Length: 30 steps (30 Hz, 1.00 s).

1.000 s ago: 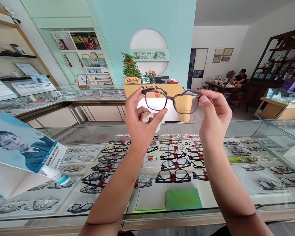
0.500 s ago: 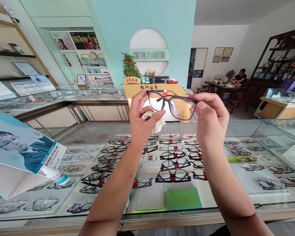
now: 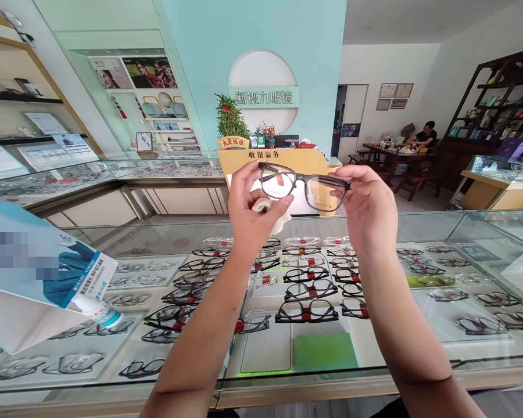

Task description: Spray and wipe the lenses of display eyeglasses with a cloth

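Observation:
A pair of dark-framed eyeglasses [image 3: 301,177] is held up above the glass counter, its lenses facing me. My left hand [image 3: 249,215] pinches its left end between thumb and fingers. A crumpled white cloth [image 3: 281,224] is also tucked in that hand, hanging below the thumb. At the frame's right end, my right hand [image 3: 372,212] has its fingers closed by the hinge, partly behind the rim. A red tag shows through the left lens, and small printing is on the right lens.
Rows of eyeglasses [image 3: 307,312] with red tags lie inside the glass display counter [image 3: 322,380] below my hands. On its left stand a blue-and-white display box [image 3: 24,319] and a white bottle [image 3: 100,312]. A person [image 3: 426,137] sits at a far table.
The eyeglasses have turned slightly, so the red tag now shows behind the left lens rather than above the bridge. My right hand's grip has shifted, its thumb moving off the front rim.

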Motion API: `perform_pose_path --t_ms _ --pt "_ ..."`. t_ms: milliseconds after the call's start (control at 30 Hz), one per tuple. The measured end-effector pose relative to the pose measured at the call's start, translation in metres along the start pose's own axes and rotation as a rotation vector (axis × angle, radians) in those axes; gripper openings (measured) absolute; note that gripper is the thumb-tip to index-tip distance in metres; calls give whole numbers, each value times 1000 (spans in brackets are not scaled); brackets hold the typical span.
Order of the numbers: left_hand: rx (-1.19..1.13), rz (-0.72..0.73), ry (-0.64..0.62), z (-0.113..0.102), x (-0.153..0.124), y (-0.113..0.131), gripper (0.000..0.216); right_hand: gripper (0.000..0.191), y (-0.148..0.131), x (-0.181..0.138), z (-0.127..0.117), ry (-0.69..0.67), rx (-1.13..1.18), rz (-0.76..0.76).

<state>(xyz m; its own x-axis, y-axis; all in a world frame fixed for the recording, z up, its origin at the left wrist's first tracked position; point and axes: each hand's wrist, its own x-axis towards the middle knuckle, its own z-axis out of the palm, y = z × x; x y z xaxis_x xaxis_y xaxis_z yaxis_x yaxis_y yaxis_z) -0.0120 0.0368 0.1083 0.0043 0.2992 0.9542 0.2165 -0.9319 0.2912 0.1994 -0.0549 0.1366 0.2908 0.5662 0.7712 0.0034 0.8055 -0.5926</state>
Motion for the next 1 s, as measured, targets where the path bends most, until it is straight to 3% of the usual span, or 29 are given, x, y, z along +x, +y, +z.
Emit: perform_pose_path --t_ms 100,233,500,667,1000 --pt "83 -6 -36 -5 0 9 87 23 -5 5 -9 -43 -157 -42" --pt "220 24 -114 -10 0 26 84 10 -11 7 -14 -214 -348 -109" --pt "245 19 -171 -15 3 49 80 16 -9 10 -17 -394 -356 -85" --pt "139 -22 -178 -14 2 48 79 23 -9 11 -21 -477 -355 -87" --pt "-3 -68 -177 -7 -1 36 87 25 -5 10 -18 -496 -333 -94"
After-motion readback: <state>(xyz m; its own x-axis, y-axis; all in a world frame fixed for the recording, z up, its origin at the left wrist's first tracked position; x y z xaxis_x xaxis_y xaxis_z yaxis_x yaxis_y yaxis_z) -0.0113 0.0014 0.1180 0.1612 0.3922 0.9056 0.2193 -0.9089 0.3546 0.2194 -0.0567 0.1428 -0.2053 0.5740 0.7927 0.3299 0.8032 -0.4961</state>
